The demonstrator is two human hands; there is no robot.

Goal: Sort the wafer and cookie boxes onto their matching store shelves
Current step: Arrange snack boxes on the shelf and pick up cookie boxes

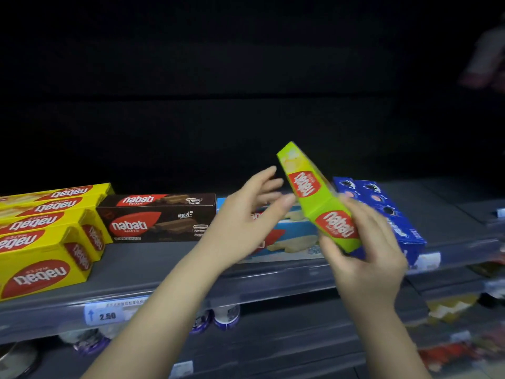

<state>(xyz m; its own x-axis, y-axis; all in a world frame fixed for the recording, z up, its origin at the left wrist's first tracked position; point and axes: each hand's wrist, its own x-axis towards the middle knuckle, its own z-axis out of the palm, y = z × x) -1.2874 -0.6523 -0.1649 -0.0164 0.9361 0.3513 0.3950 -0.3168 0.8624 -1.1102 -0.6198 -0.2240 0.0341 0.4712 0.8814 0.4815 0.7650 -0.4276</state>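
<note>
Shelf [169, 272] partly sorted: yellow boxes [46, 242] stacked left, brown box [158, 217] beside, blue boxes [382, 212] right. Green wafer box [319, 198] not shelved yet, tilted above shelf, right hand [366, 258] fingers gripping lower end. Left hand [246, 220] fingers spread, holding nothing.

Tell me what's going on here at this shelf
A person is sorting snack boxes on a store shelf. The right hand grips a green Nabati wafer box by its lower end, tilted above the shelf. The left hand is open beside it, fingers spread. On the shelf lie yellow Nabati boxes, brown Nabati boxes, a light blue box and a dark blue cookie box.
</note>
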